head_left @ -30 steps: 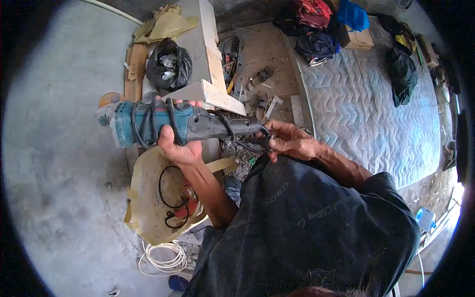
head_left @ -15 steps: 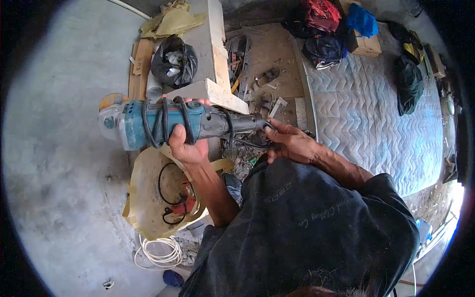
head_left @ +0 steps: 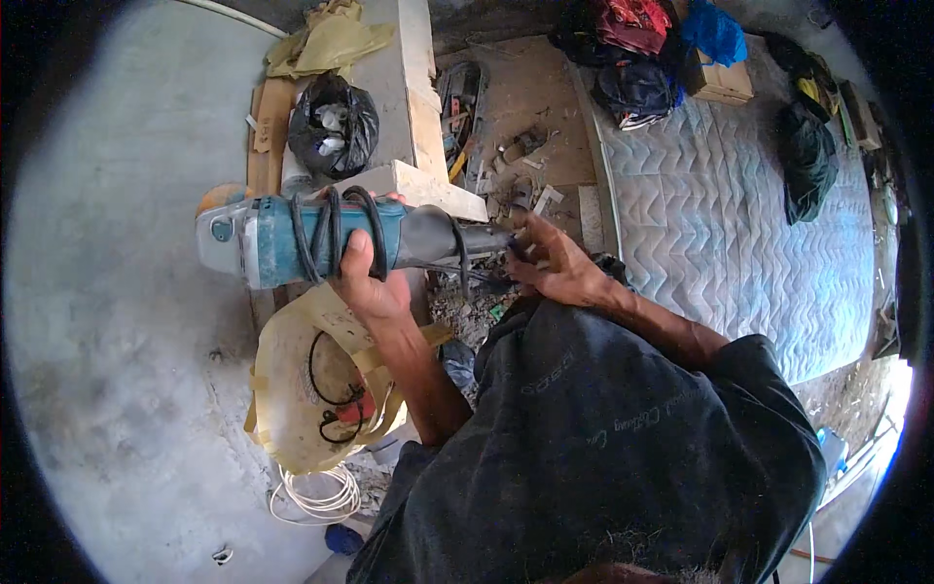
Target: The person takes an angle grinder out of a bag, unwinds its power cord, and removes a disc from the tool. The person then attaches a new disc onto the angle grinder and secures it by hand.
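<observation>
Left hand at ten o'clock, fingers clamped round the angle grinder, black cord looped about its body. Right hand, three o'clock, at the tail end — blurred, can't tell if its fingers grip anything. Slack loops could slip and snag; a one-handed hold — tool probably heavy — could drop it toward the yellow bag, eight o'clock.

Fingers of your right hand, pinched on thin black power cord earlier, now spread wider beside handle end of long teal-and-black angle grinder; grinder rolled slightly about its length.
</observation>
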A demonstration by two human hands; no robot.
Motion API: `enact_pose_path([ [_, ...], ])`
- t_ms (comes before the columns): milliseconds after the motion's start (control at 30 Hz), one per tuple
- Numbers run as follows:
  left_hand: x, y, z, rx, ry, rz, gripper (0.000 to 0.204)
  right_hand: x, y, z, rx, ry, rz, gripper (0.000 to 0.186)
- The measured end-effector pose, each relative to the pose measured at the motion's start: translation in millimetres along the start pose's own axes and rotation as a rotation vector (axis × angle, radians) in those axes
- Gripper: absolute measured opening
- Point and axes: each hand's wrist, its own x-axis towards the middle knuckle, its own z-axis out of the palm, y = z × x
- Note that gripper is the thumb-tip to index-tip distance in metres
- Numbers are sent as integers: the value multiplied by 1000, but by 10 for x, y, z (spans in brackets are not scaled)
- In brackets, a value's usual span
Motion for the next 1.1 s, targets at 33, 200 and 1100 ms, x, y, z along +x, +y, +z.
enact_pose_path([
  [33,18,-14,-25,77,50,20,58,3,2,-93,0,-40,-115,55],
  [200,100,-158,19,210,283,1,51,94,-372,-327,-608,66,-597,69],
  [1100,1191,-802,166,-248,-92,-257,79,1947,-568,-752,-494,-258,-429,81],
])
